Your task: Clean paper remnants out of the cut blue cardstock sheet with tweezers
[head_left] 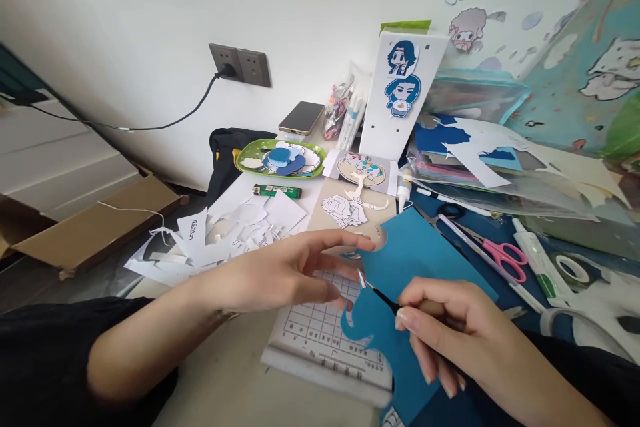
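Note:
My right hand (445,327) grips slim black tweezers (385,298) between thumb and fingers. A tiny white paper piece (361,278) with a dark outline is at their tip. Below them lies a teal sheet of paper (425,260) with a curved, cut-out left edge. My left hand (300,267) reaches in from the left with its fingers apart, fingertips close to that edge; whether they touch it I cannot tell. Beneath both is a gridded paper pad (325,353), partly covered by the sheet and my left hand. A line-drawn figure cutout (343,211) lies just beyond.
White paper scraps (240,233) pile up at the left. Farther back are a green lighter (277,191), a green tray (245,161) of cutouts and a phone (301,117). At the right lie pink-handled scissors (505,259), a glue tube (535,263) and a tape roll (571,268).

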The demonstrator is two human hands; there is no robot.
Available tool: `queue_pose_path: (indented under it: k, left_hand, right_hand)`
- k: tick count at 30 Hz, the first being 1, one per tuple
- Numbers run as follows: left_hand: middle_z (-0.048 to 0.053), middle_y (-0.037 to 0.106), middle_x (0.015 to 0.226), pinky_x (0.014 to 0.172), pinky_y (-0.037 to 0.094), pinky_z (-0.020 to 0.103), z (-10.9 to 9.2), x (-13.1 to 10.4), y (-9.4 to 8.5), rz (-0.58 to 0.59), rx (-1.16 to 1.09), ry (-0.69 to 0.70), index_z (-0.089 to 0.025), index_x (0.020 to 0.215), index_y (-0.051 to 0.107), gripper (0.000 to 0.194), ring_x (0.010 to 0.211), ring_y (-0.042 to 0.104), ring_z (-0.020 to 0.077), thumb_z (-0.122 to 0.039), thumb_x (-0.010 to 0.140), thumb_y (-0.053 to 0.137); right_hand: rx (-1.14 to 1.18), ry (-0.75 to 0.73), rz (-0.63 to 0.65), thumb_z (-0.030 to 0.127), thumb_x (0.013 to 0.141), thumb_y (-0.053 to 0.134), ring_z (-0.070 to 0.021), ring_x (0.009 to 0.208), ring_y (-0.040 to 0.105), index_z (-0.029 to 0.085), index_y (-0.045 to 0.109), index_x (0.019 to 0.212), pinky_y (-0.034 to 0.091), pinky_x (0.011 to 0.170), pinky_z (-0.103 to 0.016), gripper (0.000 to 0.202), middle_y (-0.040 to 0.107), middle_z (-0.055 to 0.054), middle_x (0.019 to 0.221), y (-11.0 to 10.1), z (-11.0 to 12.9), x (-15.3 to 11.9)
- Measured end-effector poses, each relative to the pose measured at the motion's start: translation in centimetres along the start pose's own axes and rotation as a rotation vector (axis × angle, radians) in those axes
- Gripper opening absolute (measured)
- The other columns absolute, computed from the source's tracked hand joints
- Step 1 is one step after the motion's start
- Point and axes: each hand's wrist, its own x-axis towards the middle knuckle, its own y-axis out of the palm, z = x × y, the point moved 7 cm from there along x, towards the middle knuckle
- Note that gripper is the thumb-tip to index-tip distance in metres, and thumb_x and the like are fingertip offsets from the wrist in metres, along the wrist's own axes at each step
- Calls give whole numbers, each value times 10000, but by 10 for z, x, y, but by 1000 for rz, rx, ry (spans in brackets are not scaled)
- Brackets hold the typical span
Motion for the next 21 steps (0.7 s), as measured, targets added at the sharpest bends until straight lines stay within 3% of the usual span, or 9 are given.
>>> queue_pose_path:
  k: [3, 6, 9, 13, 16, 19, 21]
  left_hand:
    - [23, 301, 1455, 829, 518, 327, 3, -2, 1, 12, 60, -25, -294, 1244, 476, 560, 1152, 491, 211, 0, 775, 565]
    - [13, 342, 1431, 803, 507, 288, 3, -2, -1, -24, 152, 8, -311, 1233, 478, 528, 1137, 503, 195, -47, 786, 576]
    - [9, 476, 1303, 763, 469, 264, -3, -3, -12, -192, 396, 43, -300, 1162, 533, 394, 962, 547, 142, -114, 816, 554]
    - [-16, 606, 1015, 625, 388, 238, -14, -8, -23, -399, 693, 35, -269, 998, 631, 199, 683, 450, 99, -200, 835, 538]
    - [-12, 633, 841, 627, 396, 230, -13, -5, -18, -315, 581, 25, -217, 926, 652, 174, 676, 488, 104, -301, 874, 510]
    - [8, 658, 828, 718, 450, 246, -5, -1, -8, -183, 375, 1, -181, 899, 651, 178, 778, 580, 134, -314, 864, 538]
    - [17, 674, 815, 747, 467, 267, 0, 2, -6, -157, 284, -21, -169, 865, 642, 144, 791, 608, 147, -292, 843, 572]
  right_hand:
    - [-16, 20, 4, 410, 874, 544, -30, 369, 413, 157, 538, 723, 338, 381, -127, 294, 547, 37, 506, 2, -2, -1]
    - [-19, 24, -2, 401, 876, 539, -27, 364, 395, 157, 519, 711, 329, 377, -124, 295, 537, 41, 494, 3, 0, -1]
    - [-19, 27, -17, 373, 884, 528, -29, 366, 390, 155, 513, 711, 321, 379, -131, 278, 528, 40, 494, 3, 3, -1]
    - [-35, 4, -31, 362, 886, 520, -33, 369, 387, 153, 506, 703, 313, 384, -141, 278, 515, 40, 495, 3, 6, 0]
    - [-52, 0, -41, 349, 887, 518, -37, 367, 387, 157, 502, 699, 318, 390, -151, 270, 517, 40, 498, 3, 7, 0]
    - [-53, 0, -53, 330, 882, 526, -41, 374, 391, 161, 498, 692, 322, 396, -157, 255, 512, 43, 500, 3, 8, 0]
    - [-56, -1, -62, 328, 880, 527, -44, 376, 394, 164, 497, 690, 324, 396, -160, 254, 511, 44, 501, 3, 7, 0]
